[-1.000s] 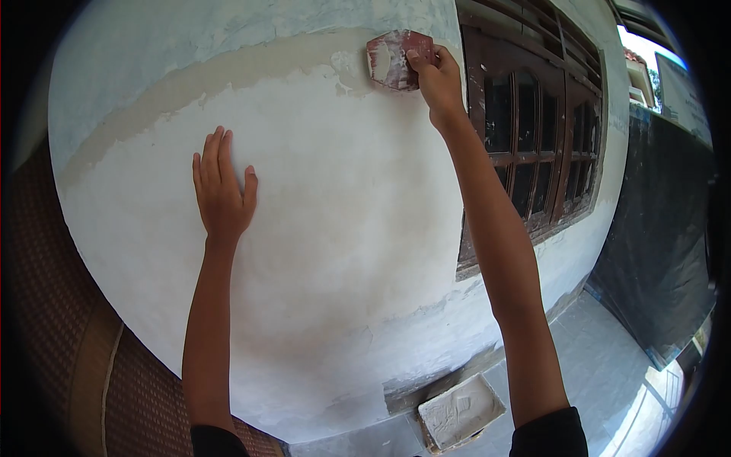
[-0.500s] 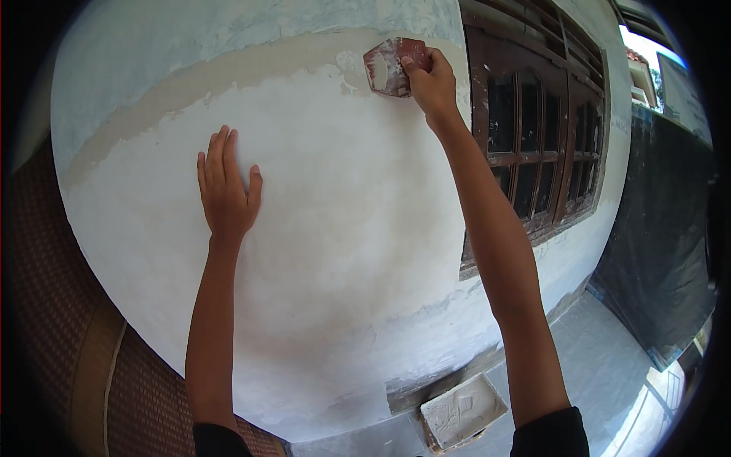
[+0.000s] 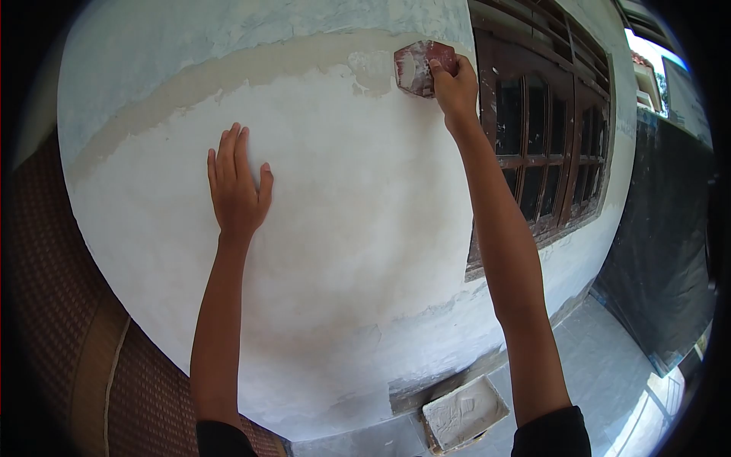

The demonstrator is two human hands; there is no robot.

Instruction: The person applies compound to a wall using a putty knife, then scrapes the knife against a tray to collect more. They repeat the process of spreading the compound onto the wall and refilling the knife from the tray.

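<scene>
My right hand (image 3: 458, 90) is closed around a reddish-brown putty scraper (image 3: 416, 70) smeared with white putty. The scraper is at the upper wall, close to the window frame. Flat against the white plastered wall (image 3: 327, 198), my left hand (image 3: 239, 186) lies with its fingers stretched upward and the thumb apart. A beige strip of wall (image 3: 251, 67) runs between the white area and the bluish paint above. A lighter patch of wet-looking putty (image 3: 371, 72) shows just left of the scraper.
A brown wooden window (image 3: 544, 129) with louvres is set into the wall at the right. Below, a tray of white putty (image 3: 466, 411) stands on the grey tiled floor (image 3: 586, 358). A dark sheet (image 3: 655, 236) hangs at the far right, and woven panelling (image 3: 53, 266) borders the left.
My right hand and the scraper have moved right along the wall, toward the window, uncovering more of the putty patch. The whole view has shifted a little; my left hand stays flat on the wall.
</scene>
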